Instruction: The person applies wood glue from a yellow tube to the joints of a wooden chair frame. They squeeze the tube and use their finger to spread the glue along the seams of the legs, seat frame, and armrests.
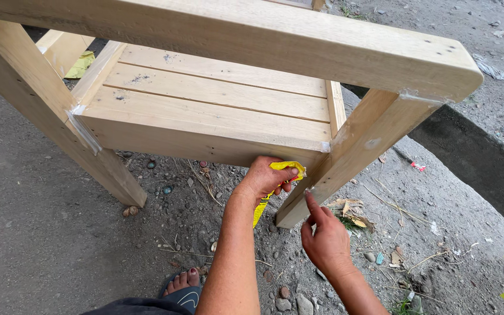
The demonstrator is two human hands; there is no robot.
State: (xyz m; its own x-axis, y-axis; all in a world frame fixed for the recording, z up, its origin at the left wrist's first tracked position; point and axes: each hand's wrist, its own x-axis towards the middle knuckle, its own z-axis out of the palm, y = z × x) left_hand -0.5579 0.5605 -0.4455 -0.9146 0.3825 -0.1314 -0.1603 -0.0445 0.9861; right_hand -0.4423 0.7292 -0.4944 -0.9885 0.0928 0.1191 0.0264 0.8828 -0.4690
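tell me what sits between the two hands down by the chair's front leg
Nothing solid: between the left hand, holding a yellow rag, and the right hand, the head view shows only gravelly ground.

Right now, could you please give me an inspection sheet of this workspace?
Surface: bare ground, gritty, with pebbles and twigs.
Job's things: unpainted wooden chair, pale filler at its joints; front leg stands on the ground.
Clutter: dry leaves by the leg, small litter scraps.
Hands: left hand grips a folded yellow sheet under the seat rail; right hand has a fingertip on the leg.
Cables: nothing seen.
Surroundings: concrete kerb to the right; sandalled foot below.
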